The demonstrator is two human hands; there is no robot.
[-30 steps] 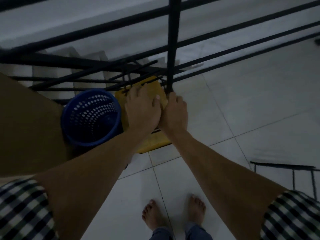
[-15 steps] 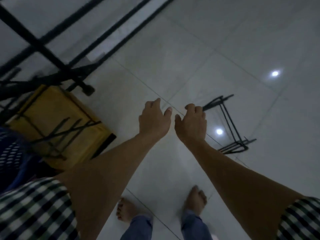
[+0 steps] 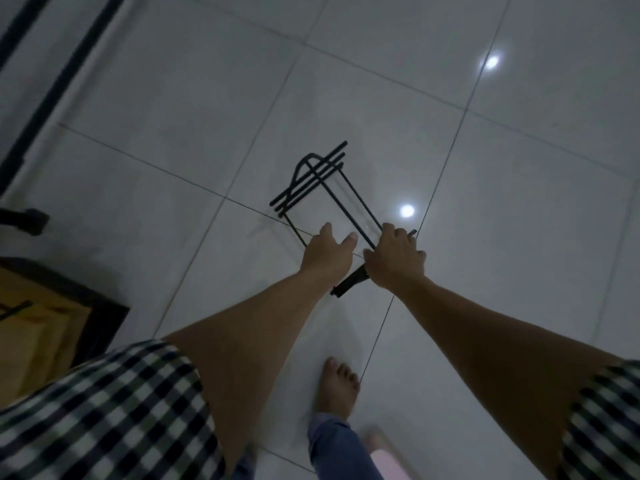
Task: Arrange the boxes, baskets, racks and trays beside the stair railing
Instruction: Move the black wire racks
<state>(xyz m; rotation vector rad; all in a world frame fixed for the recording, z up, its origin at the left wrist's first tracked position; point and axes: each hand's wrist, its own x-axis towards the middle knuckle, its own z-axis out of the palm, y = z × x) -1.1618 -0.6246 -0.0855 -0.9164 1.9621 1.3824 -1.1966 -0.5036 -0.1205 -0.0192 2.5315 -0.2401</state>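
So the black wire rack [image 3: 309, 173] is sitting out on the white tiled floor [image 3: 173, 98], pretty much mid-scene and well apart from the stair railing [image 3: 60, 88], whose dark bars run along the far left. It looks tipped or folded, with a bundle of thicker bars at the far end and thin rods running back toward the person.

The right hand [image 3: 394, 259] has its grip closed around the near end of the rack, fingers curled over the bars there. The left hand [image 3: 327, 256] is just beside it on the left, with a wide grip: fingers fairly straight, thumb sticking out, holding nothing. It's over the rack's near left rod, but I honestly can't tell if it's touching.

Over at the near left there's a yellow box [image 3: 38, 337] with a dark rim, on the floor by the railing side. One bare foot [image 3: 337, 386] is planted near the middle, below the hands. Both arms come out of checked sleeves [image 3: 104, 410]. Something pinkish and blurry sits at the very near edge; I can't make it out.
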